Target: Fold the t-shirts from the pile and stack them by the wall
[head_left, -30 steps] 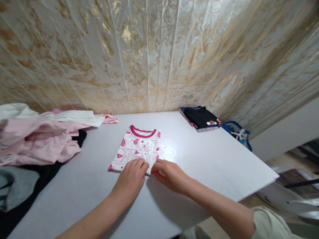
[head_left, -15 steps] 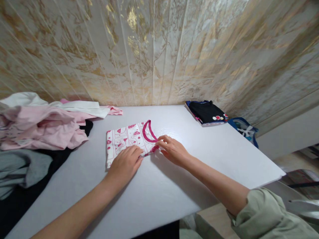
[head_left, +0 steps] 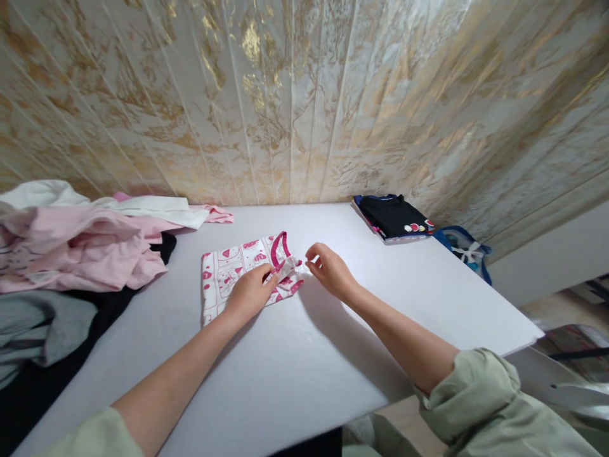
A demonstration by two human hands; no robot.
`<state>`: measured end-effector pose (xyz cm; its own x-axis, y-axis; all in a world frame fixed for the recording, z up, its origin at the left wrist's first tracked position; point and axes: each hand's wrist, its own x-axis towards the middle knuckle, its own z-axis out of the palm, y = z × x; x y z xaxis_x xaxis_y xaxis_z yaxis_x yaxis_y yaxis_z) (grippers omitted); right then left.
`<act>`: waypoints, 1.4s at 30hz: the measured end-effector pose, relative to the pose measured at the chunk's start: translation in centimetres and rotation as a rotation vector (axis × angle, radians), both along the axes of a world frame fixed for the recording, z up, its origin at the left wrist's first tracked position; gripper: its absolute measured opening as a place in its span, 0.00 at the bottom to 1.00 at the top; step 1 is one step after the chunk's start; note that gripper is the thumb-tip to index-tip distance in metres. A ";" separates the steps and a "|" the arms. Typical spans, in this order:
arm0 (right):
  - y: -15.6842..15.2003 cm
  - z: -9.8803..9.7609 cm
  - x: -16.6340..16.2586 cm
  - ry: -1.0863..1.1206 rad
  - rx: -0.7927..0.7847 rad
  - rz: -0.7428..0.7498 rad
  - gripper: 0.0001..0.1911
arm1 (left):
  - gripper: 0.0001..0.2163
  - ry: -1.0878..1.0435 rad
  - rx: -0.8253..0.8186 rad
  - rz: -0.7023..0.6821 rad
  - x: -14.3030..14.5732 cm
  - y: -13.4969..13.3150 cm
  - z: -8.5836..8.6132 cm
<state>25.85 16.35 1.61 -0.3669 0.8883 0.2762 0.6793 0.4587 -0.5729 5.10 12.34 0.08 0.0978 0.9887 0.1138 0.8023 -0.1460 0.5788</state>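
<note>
A small white shirt with pink prints and a pink collar [head_left: 228, 270] lies folded on the white table [head_left: 295, 355], its collar pointing right. My left hand [head_left: 250, 292] rests on the shirt's right half, fingertips pinching a fold near the collar. My right hand [head_left: 328, 270] is at the collar end, thumb and fingers pinching the lifted white edge of the cloth. Both forearms reach in from the near edge, with pale green sleeves pushed up.
A heap of pink, white, grey and black clothes [head_left: 71, 254] covers the table's left side. A folded dark garment [head_left: 392, 218] lies at the far right corner by the wall, with a blue bag [head_left: 464, 247] beyond the edge. The table's right edge drops off to the floor.
The shirt was turned from collar-away to collar-right. My left hand moved up onto its right half, and my right hand lifted from the collar edge, raising a bit of cloth.
</note>
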 end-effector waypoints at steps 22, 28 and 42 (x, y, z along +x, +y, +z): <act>-1.0 -2.3 -1.5 0.372 -0.393 0.180 0.18 | 0.10 0.005 -0.003 -0.022 0.0 0.0 -0.2; -0.8 -1.9 -0.5 0.208 -0.368 0.073 0.17 | 0.09 0.151 0.065 -0.071 0.5 -0.5 -0.1; -4.2 0.2 0.3 -0.304 -0.114 -0.003 0.11 | 0.05 0.094 0.081 -0.058 0.5 -0.7 -0.2</act>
<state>26.12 12.10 1.83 -0.4150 0.9083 0.0532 0.8282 0.4013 -0.3913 5.62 11.64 -0.14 0.1687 0.9689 0.1811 0.8411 -0.2373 0.4860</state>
